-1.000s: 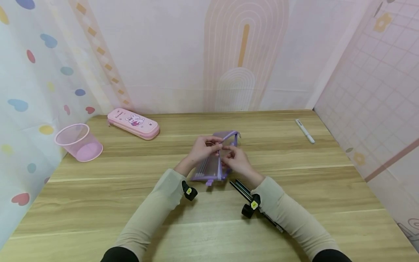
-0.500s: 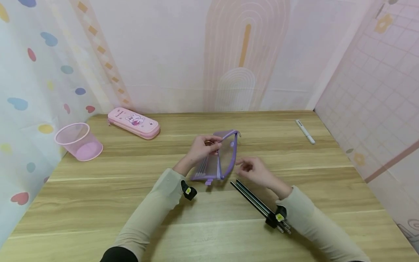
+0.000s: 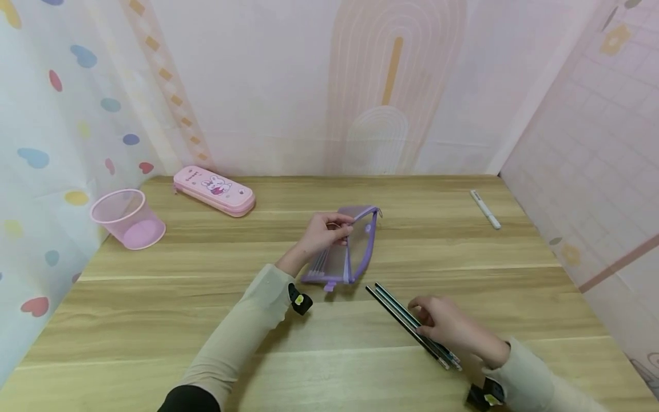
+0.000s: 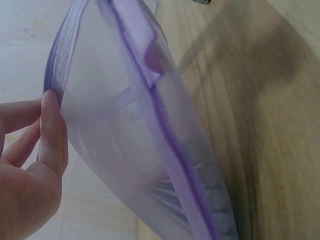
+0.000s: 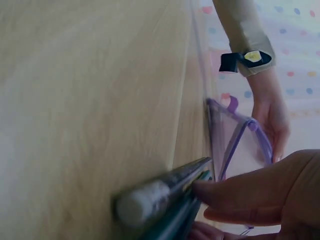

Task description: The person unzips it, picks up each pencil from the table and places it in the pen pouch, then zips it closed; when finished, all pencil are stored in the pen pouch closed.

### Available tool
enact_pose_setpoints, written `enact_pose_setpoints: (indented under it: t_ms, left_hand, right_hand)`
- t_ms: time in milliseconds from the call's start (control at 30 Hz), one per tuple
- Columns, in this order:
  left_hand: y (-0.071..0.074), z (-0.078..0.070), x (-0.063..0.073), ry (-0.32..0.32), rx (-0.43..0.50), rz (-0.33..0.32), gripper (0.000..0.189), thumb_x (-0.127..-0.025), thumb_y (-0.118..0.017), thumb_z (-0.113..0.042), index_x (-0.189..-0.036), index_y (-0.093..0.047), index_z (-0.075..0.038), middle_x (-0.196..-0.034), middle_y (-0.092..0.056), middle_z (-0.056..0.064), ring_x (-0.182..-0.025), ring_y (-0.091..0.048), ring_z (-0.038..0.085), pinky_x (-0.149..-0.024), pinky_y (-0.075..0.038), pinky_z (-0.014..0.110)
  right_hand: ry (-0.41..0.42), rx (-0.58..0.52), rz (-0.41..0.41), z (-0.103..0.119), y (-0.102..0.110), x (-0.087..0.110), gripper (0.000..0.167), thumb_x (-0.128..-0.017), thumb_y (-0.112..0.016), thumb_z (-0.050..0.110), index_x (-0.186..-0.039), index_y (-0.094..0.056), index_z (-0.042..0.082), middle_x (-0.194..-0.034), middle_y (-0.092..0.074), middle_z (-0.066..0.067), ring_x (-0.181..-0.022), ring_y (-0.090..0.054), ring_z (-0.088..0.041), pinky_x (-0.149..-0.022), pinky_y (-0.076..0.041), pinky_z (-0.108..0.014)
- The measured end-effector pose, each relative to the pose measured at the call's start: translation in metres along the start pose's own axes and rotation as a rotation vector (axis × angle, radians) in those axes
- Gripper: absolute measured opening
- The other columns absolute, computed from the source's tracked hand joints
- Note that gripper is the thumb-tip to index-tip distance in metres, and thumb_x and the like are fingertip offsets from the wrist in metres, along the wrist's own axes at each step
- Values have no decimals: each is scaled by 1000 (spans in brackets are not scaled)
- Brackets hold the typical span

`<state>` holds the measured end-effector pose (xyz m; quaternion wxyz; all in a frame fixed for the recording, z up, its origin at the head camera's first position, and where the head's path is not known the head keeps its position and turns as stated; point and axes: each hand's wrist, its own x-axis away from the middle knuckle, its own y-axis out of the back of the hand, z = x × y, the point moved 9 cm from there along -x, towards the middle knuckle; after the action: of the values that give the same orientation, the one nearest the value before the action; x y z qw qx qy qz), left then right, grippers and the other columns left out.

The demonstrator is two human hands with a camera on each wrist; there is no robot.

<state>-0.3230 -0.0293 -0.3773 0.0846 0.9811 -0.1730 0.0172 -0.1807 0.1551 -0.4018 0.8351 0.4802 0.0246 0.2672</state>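
Note:
A see-through mesh pencil pouch [image 3: 337, 266] with purple edging stands on the table, its zipped mouth spread apart. My left hand [image 3: 324, 232] pinches the zip edge between thumb and fingers; in the left wrist view, the fingers [image 4: 50, 135] hold that edge at its upper side. Several dark pencils [image 3: 391, 306] lie side by side in front of the pouch. Over their middle, my right hand [image 3: 450, 323] has its thumb and curled fingers at the pencils. Seen from the right wrist, the thumb [image 5: 245, 195] touches a dark green pencil, while the fingertips are partly hidden beneath.
At the back left lies a pink pencil case [image 3: 213, 191] with a rabbit picture. A pink cup-shaped holder [image 3: 131, 220] leans at the left edge. One white pen [image 3: 485, 210] lies at the back right of the wooden table [image 3: 206, 320]. Printed cloths hang behind and beside it.
My right hand has left the pouch's mouth and come down rightward and nearer, onto the pencils. My left hand keeps its pinch on the pouch. The pencils lie where they were.

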Motion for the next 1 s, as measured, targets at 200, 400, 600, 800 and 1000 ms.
enact_pose_setpoints:
  t_ms: [200, 400, 600, 800, 1000]
  left_hand:
    - [0, -6, 0, -26, 5, -12, 26, -83, -59, -2, -108, -59, 5, -96, -57, 28, -62, -55, 8, -70, -57, 37]
    - [0, -6, 0, -28, 6, -13, 26, -82, -59, -2, -107, -59, 6, -92, -58, 24, -62, -55, 8, -68, -58, 33]
    - [-2, -2, 0, -24, 7, 2, 30, -83, -58, -1, -110, -56, 9, -80, -55, 6, -62, -55, 7, -59, -56, 19]
    - [-1, -2, 1, -30, 15, -1, 30, -82, -59, -1, -110, -56, 10, -78, -54, 3, -61, -54, 8, -60, -56, 21]
    - [-2, -2, 1, -23, -1, 4, 31, -82, -59, -2, -111, -56, 10, -78, -55, 3, -61, -55, 7, -61, -56, 21]
  right_hand:
    - [6, 51, -63, 3, 2, 6, 34, -71, -68, -1, -104, -59, -3, -71, -56, 1, -61, -46, -4, -52, -41, -15]
    - [-6, 38, -63, 1, 1, 5, 32, -72, -65, -4, -103, -59, -2, -66, -52, 3, -57, -43, -5, -50, -38, -15]
    - [-5, 35, -52, -1, -4, 5, 32, -73, -65, -2, -104, -59, 0, -75, -55, 1, -65, -47, -6, -54, -41, -15]
    - [11, -10, -45, -1, -4, 3, 32, -72, -65, -3, -103, -58, 0, -67, -52, 3, -59, -44, -3, -49, -39, -15]
    - [-5, -90, -24, -3, -5, 4, 38, -71, -67, -3, -107, -56, -4, -69, -53, 1, -59, -45, -3, -50, -41, -16]
